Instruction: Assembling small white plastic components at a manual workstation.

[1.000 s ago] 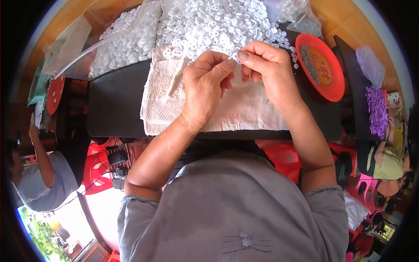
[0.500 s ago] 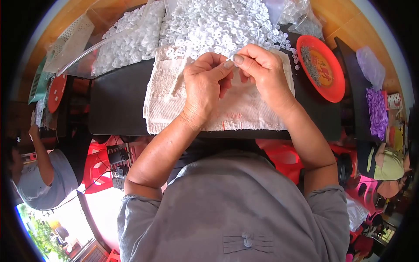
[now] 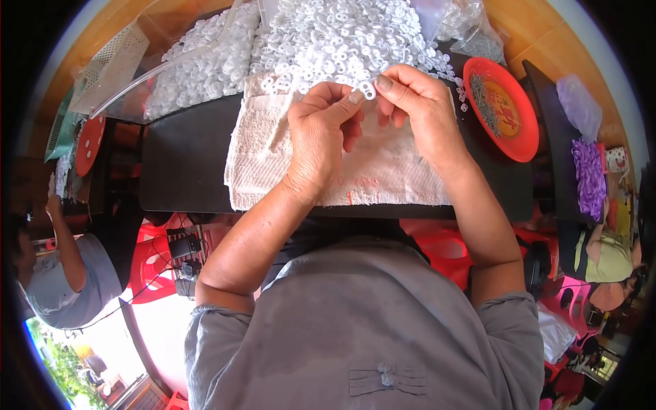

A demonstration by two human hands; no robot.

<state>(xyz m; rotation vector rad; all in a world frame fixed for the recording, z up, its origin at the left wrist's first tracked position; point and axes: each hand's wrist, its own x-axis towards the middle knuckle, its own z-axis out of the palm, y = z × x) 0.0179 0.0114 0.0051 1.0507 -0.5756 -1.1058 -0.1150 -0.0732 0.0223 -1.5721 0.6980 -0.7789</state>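
Between the thumb and forefinger of my left hand (image 3: pixel 318 130) is a small white plastic piece (image 3: pixel 367 90) with a hole in it. My right hand (image 3: pixel 424 109) is closed in a pinch just right of that piece; anything between its fingertips is too small to make out. Both hands are over a folded cream towel (image 3: pixel 273 167) on the black table (image 3: pixel 181 160). Beyond them, a large heap of similar white plastic pieces (image 3: pixel 335 41) spreads to the towel's far edge. To the right sits a red plate (image 3: pixel 523 137) with thin grey metal pins (image 3: pixel 484 102) along its left side.
More white pieces fill a clear plastic container (image 3: pixel 130 96) at the far left. A clear bag (image 3: pixel 471 31) lies at the back right. Purple bundles (image 3: pixel 589 178) rest on another table at the right. Other people (image 3: pixel 61 280) sit at both sides, among red stools (image 3: pixel 147 266).
My right hand has drawn a little to the right, away from my left fingertips. The white plastic piece in my left hand now shows plainly. The left hand has hardly moved.
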